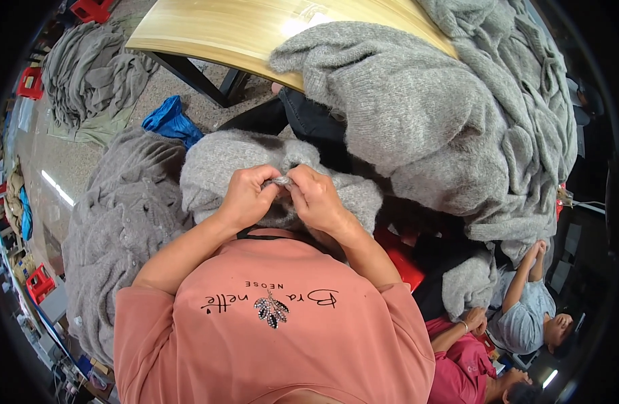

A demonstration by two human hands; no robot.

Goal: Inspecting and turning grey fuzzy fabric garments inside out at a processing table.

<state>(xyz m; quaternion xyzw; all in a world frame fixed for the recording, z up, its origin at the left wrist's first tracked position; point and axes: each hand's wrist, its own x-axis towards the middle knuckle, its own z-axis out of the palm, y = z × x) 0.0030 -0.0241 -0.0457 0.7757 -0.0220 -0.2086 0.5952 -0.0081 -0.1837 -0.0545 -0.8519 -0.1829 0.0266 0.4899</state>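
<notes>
A grey knitted garment lies bunched across my lap, its fuzzy folds spreading to both sides. Above it my left hand pinches one end of a small gathered edge of the knit, fingers closed. Right beside it, my right hand grips the same edge from the other side, thumb and fingers pressed together. Between the two hands only a short twisted bit of the knit shows. Whether a needle or thread is there is too small to make out.
A wooden table stands ahead, with a large heap of grey knitwear hanging off its right side. More knitwear is piled at my left. A blue cloth and another garment pile lie beyond. Two people sit at the right.
</notes>
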